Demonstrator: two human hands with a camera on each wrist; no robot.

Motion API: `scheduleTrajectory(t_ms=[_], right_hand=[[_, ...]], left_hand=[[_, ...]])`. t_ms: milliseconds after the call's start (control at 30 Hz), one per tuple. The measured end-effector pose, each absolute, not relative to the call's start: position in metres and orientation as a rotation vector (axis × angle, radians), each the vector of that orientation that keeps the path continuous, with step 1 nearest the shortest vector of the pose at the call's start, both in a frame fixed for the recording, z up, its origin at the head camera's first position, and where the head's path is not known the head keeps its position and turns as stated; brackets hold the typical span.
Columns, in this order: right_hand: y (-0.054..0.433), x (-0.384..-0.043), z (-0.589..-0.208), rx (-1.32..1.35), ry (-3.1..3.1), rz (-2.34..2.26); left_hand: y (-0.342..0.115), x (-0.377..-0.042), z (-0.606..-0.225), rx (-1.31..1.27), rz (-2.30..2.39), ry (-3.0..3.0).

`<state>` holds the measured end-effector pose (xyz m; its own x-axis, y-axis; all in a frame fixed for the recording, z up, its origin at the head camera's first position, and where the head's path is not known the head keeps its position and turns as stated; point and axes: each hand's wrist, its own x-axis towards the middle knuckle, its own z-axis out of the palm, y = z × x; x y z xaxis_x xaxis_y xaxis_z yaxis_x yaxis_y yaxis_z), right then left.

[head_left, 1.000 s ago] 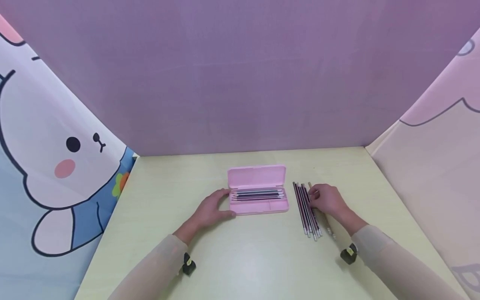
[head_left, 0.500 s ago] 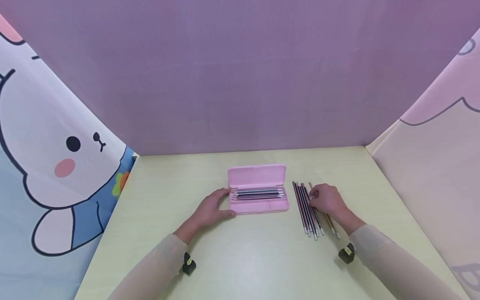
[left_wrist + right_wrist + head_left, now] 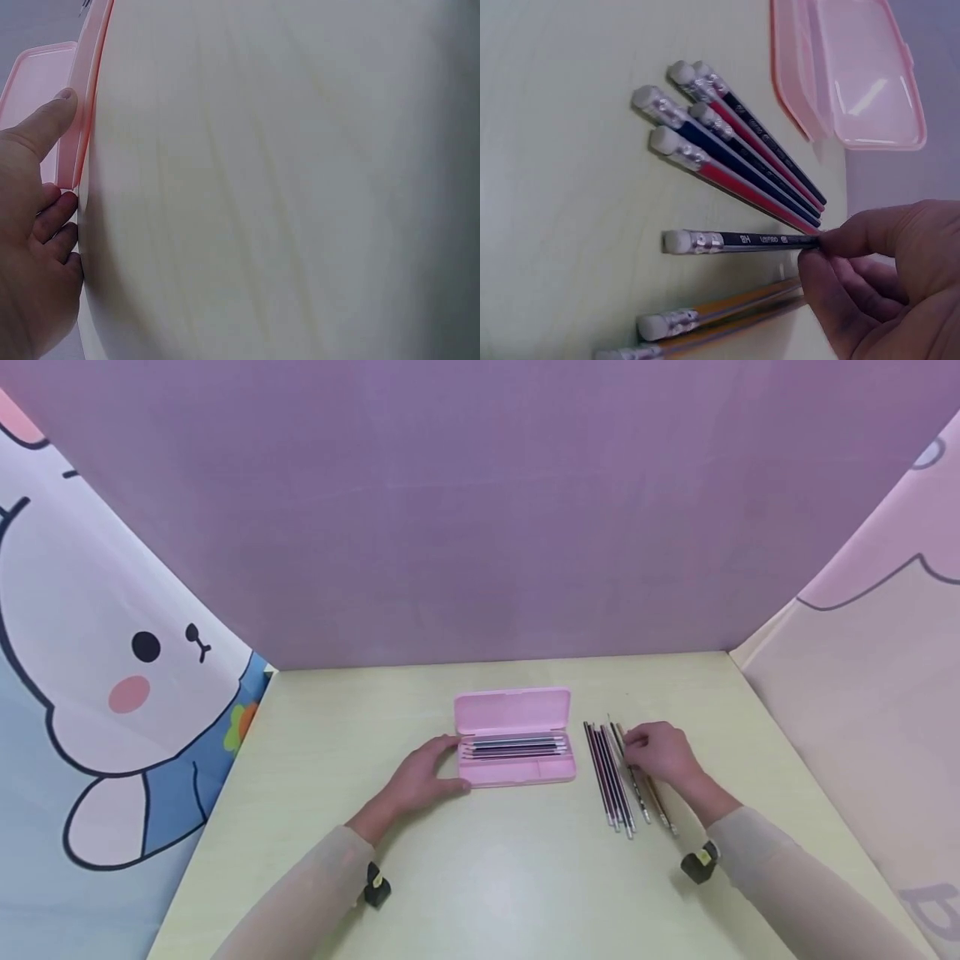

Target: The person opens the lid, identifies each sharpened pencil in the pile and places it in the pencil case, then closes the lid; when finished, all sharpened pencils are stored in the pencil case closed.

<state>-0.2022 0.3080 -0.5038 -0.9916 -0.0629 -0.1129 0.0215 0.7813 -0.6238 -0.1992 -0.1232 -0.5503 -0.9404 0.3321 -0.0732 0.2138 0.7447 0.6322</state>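
A pink pencil case [image 3: 512, 713] lies with its lid raised, several pencils [image 3: 514, 747] in its long compartment. At its left end, my left hand [image 3: 417, 783] grips it, thumb on the front wall and fingers at the far side. My right hand [image 3: 662, 753] pinches a black pencil [image 3: 757, 240] between thumb and finger, near the end away from its white eraser. Beside that pencil lies a bundle of red and dark pencils [image 3: 731, 176]. On the other side are yellow pencils [image 3: 731, 302], partly hidden behind the right hand.
The pale wooden table [image 3: 517, 877] ends at a purple backdrop [image 3: 495, 527]. Printed cloth panels [image 3: 112, 710] stand at the left and right sides.
The right hand has shifted slightly right and away from the body. The black pencil has come apart from the bundle, leaving a gap. The left hand stays at the case.
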Motion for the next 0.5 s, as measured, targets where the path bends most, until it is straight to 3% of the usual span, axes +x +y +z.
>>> scheduleTrajectory(t_ms=[500], right_hand=[[0.2992,-0.201,-0.505,0.065,2.691,-1.146]], left_hand=[[-0.1235,-0.2,-0.5526,0.438,0.988,2.754]])
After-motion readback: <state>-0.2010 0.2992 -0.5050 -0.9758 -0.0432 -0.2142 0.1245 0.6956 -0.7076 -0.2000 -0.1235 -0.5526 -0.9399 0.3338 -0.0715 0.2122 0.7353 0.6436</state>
